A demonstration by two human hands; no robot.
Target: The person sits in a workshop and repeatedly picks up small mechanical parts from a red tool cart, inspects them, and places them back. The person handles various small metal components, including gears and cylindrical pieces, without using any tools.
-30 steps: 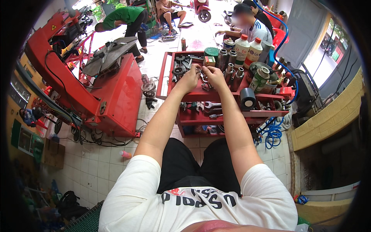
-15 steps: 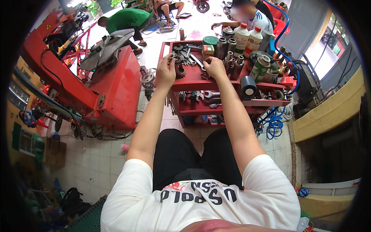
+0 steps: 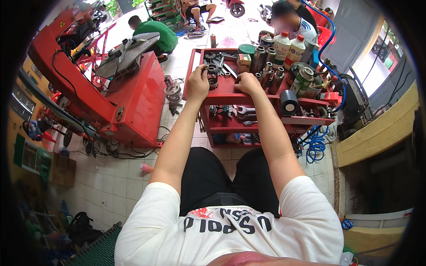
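Note:
Above the left front of the red tool cart's top tray (image 3: 225, 96), my left hand (image 3: 198, 84) has its fingers closed. Its fingertips meet the left side of a dark, ring-shaped metal part (image 3: 213, 82); whatever they pinch is hard to see. My right hand (image 3: 248, 83) is over the front edge, fingers curled down and closed, hiding anything in them. Between the hands lies a wrench (image 3: 230, 70), with more loose tools behind it. Just right of my right hand stand several tall metal sockets (image 3: 266, 74). Behind them are a small box (image 3: 243, 63) and a green-lidded tub (image 3: 246, 49).
White bottles with red caps (image 3: 281, 47), a green can (image 3: 304, 80) and a black cylinder (image 3: 289, 103) crowd the cart's right. A lower shelf holds wrenches (image 3: 246, 109). A red machine (image 3: 140, 99) stands left. A blue hose (image 3: 316, 144) coils below; other people (image 3: 155, 34) work beyond.
The view has shifted slightly, so the cart sits further right. My right hand has curled lower over the tray edge, covering small dark pieces seen before. The person in green has crouched lower.

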